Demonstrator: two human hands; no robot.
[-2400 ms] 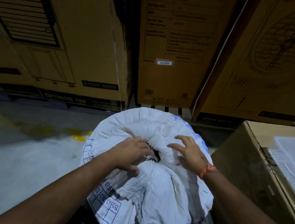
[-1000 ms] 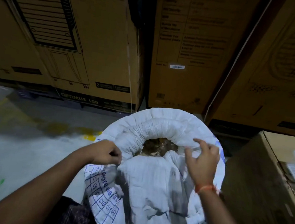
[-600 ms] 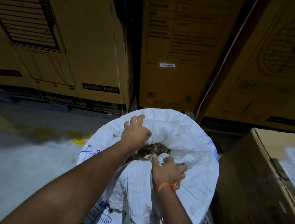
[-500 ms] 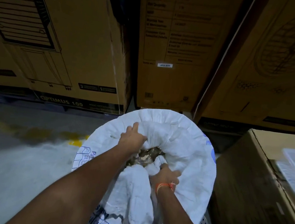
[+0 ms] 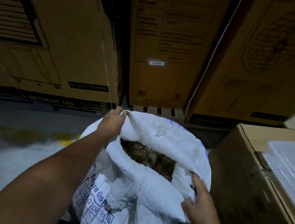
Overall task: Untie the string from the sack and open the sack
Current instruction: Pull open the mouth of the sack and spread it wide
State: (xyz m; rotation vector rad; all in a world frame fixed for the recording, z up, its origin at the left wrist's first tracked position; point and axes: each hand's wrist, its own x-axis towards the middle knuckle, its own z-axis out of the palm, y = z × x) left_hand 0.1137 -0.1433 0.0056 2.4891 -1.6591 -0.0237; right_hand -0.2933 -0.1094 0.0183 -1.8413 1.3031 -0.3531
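Your left hand (image 5: 111, 122) is pinching the sack (image 5: 154, 189) rim at its far-left corner, while the mouth's long axis is running diagonally down to your right hand (image 5: 198, 204), which is gripping the near-right edge. The sack is standing between your arms. Half a second ago both hands were bunched close at a small opening; now they are pulling it wide over brown contents (image 5: 150, 156).
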